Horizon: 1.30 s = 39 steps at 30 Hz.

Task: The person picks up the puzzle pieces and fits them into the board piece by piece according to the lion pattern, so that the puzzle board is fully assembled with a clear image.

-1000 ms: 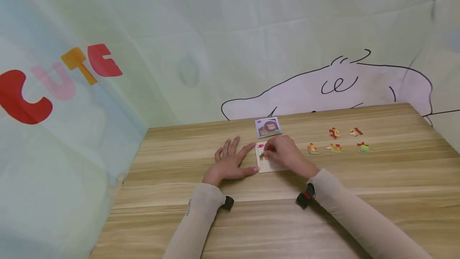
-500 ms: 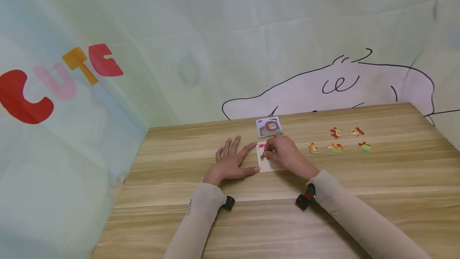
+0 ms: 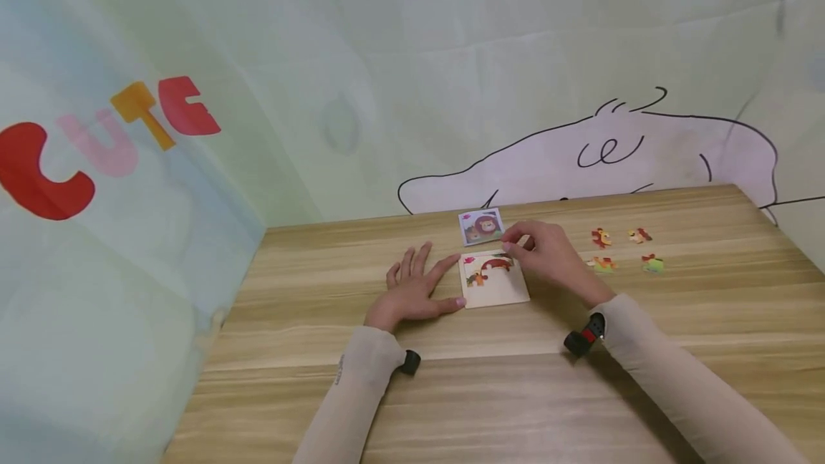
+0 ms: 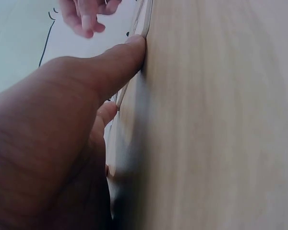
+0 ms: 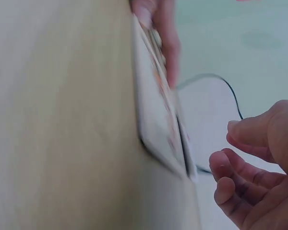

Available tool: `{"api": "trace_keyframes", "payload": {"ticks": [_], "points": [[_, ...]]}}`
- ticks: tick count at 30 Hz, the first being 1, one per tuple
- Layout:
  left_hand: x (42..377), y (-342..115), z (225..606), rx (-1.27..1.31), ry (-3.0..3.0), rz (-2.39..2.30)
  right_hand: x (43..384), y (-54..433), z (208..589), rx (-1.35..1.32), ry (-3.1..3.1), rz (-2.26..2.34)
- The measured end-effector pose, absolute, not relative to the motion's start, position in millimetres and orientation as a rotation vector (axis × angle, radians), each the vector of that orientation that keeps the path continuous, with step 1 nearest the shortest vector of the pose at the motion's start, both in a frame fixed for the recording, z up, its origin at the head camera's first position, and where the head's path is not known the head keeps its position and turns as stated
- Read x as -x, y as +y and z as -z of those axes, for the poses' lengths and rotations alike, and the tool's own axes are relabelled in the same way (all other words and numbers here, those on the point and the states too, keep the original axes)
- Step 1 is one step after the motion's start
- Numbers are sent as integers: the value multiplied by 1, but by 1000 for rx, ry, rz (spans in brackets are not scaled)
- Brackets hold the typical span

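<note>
A small wooden jigsaw board [image 3: 503,295] lies in the middle of the table. An orange jigsaw piece [image 3: 476,279] sits at its left, and a curved brown piece [image 3: 496,265] lies along its upper part. My left hand [image 3: 412,296] is spread flat on the table, thumb and index fingertips against the board's left edge. Raised over the board's upper right corner is my right hand [image 3: 544,256]. The right wrist view shows its loosely bent fingers [image 5: 223,165] apart from the thumb, with nothing between them.
A lion picture card [image 3: 482,226] lies just behind the board. Loose jigsaw pieces lie to the right, including a red one [image 3: 601,238], a brown one [image 3: 640,235] and a green one [image 3: 652,264]. A printed cloth [image 3: 335,92] hangs behind the table.
My right hand has lifted off the orange piece and moved right, uncovering most of the board. It now hides a loose piece seen earlier. My left hand has stayed put.
</note>
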State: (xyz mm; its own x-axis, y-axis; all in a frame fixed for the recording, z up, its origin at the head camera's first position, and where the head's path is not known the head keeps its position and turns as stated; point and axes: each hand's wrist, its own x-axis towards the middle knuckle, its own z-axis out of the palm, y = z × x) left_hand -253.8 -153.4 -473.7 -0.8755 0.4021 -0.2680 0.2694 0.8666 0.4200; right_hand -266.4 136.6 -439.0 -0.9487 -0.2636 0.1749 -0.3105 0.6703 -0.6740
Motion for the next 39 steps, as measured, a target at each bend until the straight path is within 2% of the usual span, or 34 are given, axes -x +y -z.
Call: {"api": "trace_keyframes", "payload": {"ticks": [21, 39], "points": [[253, -152, 474, -496, 2694, -524, 281, 259, 419, -274, -2909, -1052], [253, -151, 473, -487, 2686, -529, 290, 290, 438, -244, -3178, -837]]}}
